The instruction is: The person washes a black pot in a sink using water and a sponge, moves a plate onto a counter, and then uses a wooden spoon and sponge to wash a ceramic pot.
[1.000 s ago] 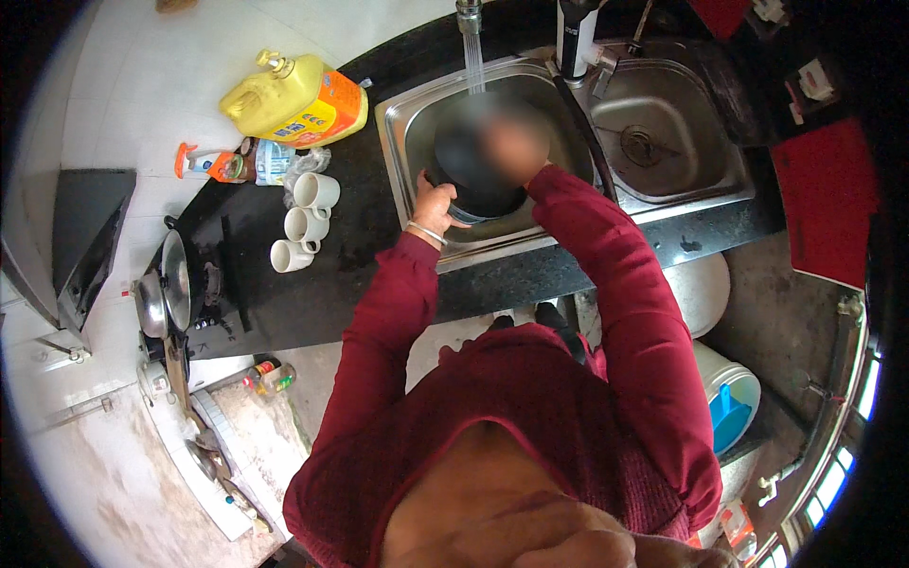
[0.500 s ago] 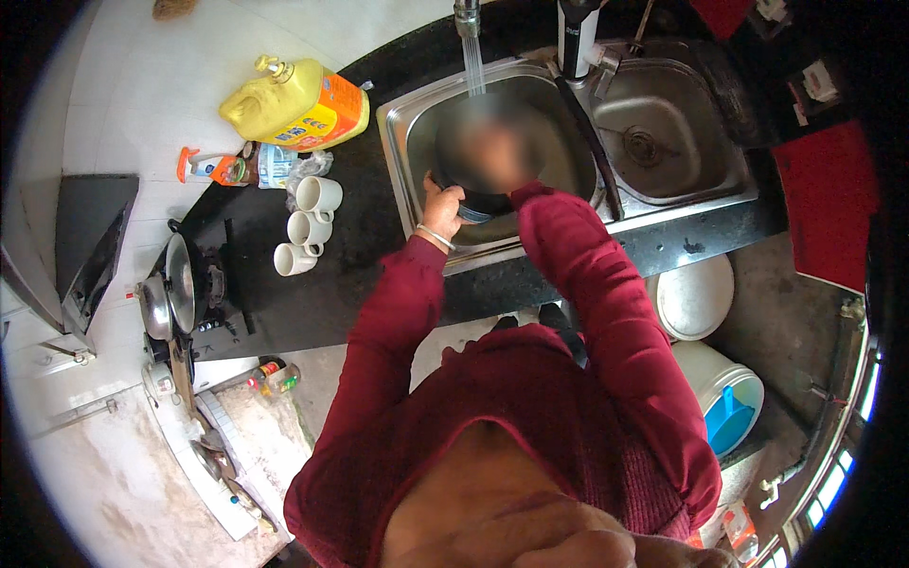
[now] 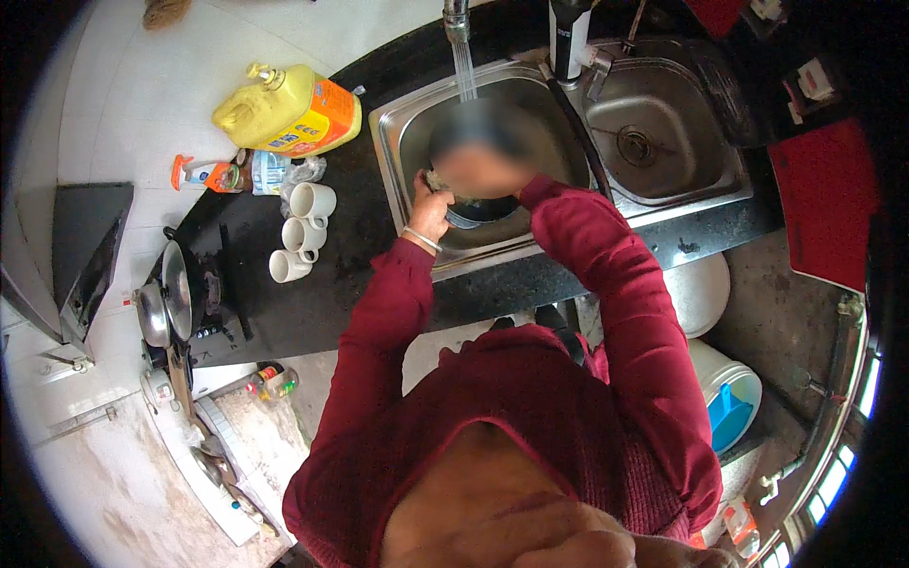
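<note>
A dark round vessel [image 3: 481, 210], a pot or bowl by its shape, sits tilted in the left sink basin [image 3: 559, 142]. My left hand [image 3: 432, 210] is closed on its left rim, a pale bangle at the wrist. A small rough yellowish piece shows by the left fingers; its kind is unclear. My right hand [image 3: 488, 170] reaches over the vessel's inside; blur hides its fingers and anything in them. Water runs from the tap [image 3: 456, 19] into the blurred part of the basin behind the hands.
On the black counter [image 3: 369, 275] at left stand several white mugs [image 3: 312, 200], a yellow jug [image 3: 289, 109] and a spray bottle [image 3: 210, 175]. Pans [image 3: 177, 289] hang over the far left end. The right basin [image 3: 663, 123] adjoins; a white bucket [image 3: 696, 364] stands below it.
My right hand has moved toward me and a little left across the vessel. My left hand keeps its hold, and the yellowish piece now shows beside it. The whole view has shifted slightly.
</note>
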The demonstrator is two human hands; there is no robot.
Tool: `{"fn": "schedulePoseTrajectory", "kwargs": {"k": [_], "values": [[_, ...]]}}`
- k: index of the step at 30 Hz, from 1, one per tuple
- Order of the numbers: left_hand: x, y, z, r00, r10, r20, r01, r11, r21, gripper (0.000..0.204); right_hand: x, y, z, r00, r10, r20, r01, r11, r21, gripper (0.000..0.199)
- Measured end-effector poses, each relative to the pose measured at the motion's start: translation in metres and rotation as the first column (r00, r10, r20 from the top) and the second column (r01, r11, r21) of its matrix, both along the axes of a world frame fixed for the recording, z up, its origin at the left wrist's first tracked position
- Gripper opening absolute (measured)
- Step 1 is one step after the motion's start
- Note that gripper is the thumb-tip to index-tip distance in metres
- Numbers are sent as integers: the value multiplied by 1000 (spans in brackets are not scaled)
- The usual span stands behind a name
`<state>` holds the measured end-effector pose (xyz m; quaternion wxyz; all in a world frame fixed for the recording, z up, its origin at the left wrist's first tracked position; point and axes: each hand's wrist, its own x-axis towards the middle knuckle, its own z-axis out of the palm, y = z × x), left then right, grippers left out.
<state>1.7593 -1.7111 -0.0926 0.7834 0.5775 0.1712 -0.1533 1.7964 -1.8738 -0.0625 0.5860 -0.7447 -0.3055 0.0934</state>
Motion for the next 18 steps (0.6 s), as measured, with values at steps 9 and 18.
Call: {"fn": "schedulePoseTrajectory", "kwargs": {"k": [9, 18], "values": [[-3, -8, 16, 998, 54, 36, -52, 998, -45, 83, 25, -48, 4, 721, 201, 663, 431, 619, -657, 17], [17, 8, -23, 989, 103, 109, -95, 993, -71, 77, -31, -17, -29, 971, -214, 107, 224, 658, -719, 20]]}}
